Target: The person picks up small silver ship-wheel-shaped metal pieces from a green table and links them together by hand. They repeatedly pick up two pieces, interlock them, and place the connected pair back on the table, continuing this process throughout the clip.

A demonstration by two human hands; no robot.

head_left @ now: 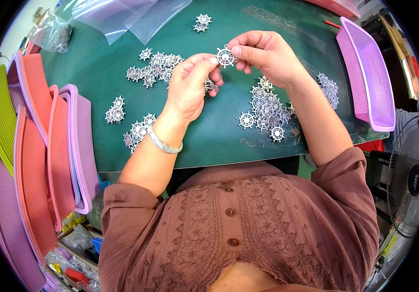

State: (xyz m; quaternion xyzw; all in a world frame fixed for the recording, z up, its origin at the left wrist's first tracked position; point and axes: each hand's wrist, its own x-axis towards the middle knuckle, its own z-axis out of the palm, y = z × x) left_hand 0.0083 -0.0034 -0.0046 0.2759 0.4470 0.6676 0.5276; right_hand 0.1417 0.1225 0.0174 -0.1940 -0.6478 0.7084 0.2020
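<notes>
Above the middle of the green table, a silver ship's-wheel charm [225, 57] is held up between my two hands. My left hand [188, 87] pinches its left edge with thumb and finger, and more charms [210, 85] show under its curled fingers, in the hand or just behind it. My right hand [270, 56] grips the right edge between thumb and forefinger. One pile of wheel charms [159, 67] lies beyond my left wrist. A bigger pile of charms [268, 104] lies below my right hand.
Smaller charm groups [115, 111] dot the green table [209, 131]; one group [327, 90] lies beyond my right forearm. Clear plastic sheets [127, 19] cover the far left. Stacked plastic baskets [34, 131] line the left, a purple basket [365, 73] the right, near a fan [406, 177].
</notes>
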